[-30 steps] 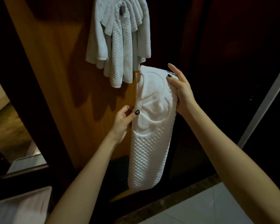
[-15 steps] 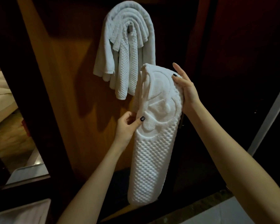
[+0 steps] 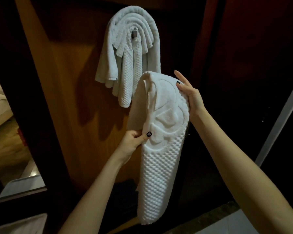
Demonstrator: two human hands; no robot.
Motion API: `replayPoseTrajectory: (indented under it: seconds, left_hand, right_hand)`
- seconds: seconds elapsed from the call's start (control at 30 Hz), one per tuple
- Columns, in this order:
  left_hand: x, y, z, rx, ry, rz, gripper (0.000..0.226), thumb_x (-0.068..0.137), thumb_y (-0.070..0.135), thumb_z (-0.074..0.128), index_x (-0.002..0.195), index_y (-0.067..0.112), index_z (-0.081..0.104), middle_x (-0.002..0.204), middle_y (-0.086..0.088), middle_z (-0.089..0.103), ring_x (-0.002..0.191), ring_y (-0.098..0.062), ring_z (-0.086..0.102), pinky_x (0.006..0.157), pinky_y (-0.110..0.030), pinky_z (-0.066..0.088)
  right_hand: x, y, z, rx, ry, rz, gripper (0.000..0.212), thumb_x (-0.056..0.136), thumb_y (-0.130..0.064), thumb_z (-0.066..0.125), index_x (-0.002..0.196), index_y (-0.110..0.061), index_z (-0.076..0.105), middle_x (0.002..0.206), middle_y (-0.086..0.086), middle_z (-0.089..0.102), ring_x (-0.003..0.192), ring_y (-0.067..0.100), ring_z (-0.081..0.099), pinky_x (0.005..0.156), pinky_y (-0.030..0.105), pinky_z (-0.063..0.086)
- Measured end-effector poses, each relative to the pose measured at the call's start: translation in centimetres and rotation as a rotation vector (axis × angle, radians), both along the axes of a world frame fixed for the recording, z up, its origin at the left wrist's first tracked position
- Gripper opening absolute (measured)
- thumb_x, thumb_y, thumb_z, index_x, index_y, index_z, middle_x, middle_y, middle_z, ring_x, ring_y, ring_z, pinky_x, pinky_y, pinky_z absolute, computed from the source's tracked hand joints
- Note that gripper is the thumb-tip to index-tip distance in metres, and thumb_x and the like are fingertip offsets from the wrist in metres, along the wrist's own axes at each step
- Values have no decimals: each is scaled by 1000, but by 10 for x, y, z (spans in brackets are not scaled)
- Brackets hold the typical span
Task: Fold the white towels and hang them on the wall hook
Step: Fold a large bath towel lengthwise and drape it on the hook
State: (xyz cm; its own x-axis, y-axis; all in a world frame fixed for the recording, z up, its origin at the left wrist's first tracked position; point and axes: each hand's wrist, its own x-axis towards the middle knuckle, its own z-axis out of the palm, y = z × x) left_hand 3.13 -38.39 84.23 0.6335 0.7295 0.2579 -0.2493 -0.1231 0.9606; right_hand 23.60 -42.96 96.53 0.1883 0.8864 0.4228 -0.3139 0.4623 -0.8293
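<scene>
Two hands hold one folded white towel (image 3: 161,166) in front of the wall. The left hand (image 3: 134,141) pinches its left edge at mid-length, thumb on the front. The right hand (image 3: 191,97) grips the upper right edge, thumb in front, fingers extended behind. The towel's long axis runs near vertical, with the rounded top fold uppermost. Beyond it, up and to the left, the wall hook (image 3: 134,33) carries hung towels (image 3: 125,68) against the wooden panel (image 3: 71,98). Judgement: the right hand is nearer the hook, so the lift goes up-left over that stack.
</scene>
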Motion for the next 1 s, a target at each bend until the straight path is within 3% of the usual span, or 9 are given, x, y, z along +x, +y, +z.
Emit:
replayPoseTrajectory:
  seconds: [0.2, 0.27, 0.4, 0.53, 0.6, 0.7, 0.77, 0.87, 1.0]
  left_hand:
    - [-7, -14, 3, 64, 279, -219, 47, 76, 61, 52, 53, 24, 69, 59, 11, 65, 55, 3, 57, 55, -8, 41]
    - [-4, -16, 0, 89, 310, -175, 51, 74, 63, 53, 48, 21, 65, 56, 10, 63, 52, 0, 54, 54, -9, 38]
    - [1, -14, -8, 54, 188, 65, 30, 69, 49, 71, 63, 19, 72, 73, 3, 74, 67, -5, 69, 59, -13, 48]
    - [-2, -15, -13, 103, 97, 174, 16, 73, 26, 76, 57, 24, 73, 69, 4, 73, 68, -4, 69, 60, -14, 50]
    - [-10, -15, -12, 122, 132, 132, 8, 68, 30, 78, 70, 22, 76, 85, 0, 75, 85, -9, 69, 74, -20, 53]
    - [-19, -17, -14, 165, 250, 53, 28, 65, 30, 78, 90, 17, 77, 111, -10, 66, 110, -17, 60, 99, -31, 44]
    - [-18, -22, -15, 210, 238, 94, 23, 70, 19, 79, 88, 5, 75, 98, -20, 63, 100, -23, 62, 96, -36, 45]
    - [-12, -28, -13, 248, 192, 159, 13, 73, 0, 77, 72, 12, 72, 71, 2, 67, 72, -7, 62, 71, -22, 49]
    - [-10, -31, -21, 348, 122, 201, 28, 79, 6, 74, 88, 28, 58, 81, 14, 62, 77, 2, 58, 72, -16, 48]
  right_hand:
    - [6, -2, -15, -30, 79, 22, 40, 91, -5, 48, 126, -23, 57, 103, 7, 73, 91, 22, 71, 75, 33, 57]
    - [9, -4, -16, -45, 82, 15, 39, 91, -7, 49, 126, -22, 58, 108, 9, 71, 94, 23, 70, 78, 34, 57]
    - [15, -9, -17, -61, 90, 12, 38, 91, -8, 51, 126, -21, 58, 111, 9, 70, 96, 23, 69, 79, 34, 57]
    - [19, -14, -23, -67, 74, -44, 38, 89, -11, 55, 125, -23, 58, 119, 11, 67, 106, 28, 67, 90, 41, 55]
    - [21, -17, -25, -63, 85, -79, 38, 89, -11, 56, 124, -25, 58, 124, 13, 64, 107, 29, 67, 89, 42, 56]
    - [25, -21, -29, -62, 104, -127, 38, 89, -9, 56, 123, -27, 56, 123, 14, 63, 102, 27, 68, 84, 41, 57]
    - [26, -22, -32, -60, 115, -126, 39, 90, -8, 55, 124, -27, 56, 122, 13, 64, 101, 27, 68, 84, 41, 57]
    - [24, -25, -32, -46, 136, -107, 39, 89, -7, 55, 124, -25, 57, 118, 12, 66, 101, 27, 69, 86, 41, 57]
    - [25, -26, -30, -39, 196, -81, 38, 91, -6, 53, 125, -22, 56, 117, 12, 67, 98, 27, 70, 79, 40, 58]
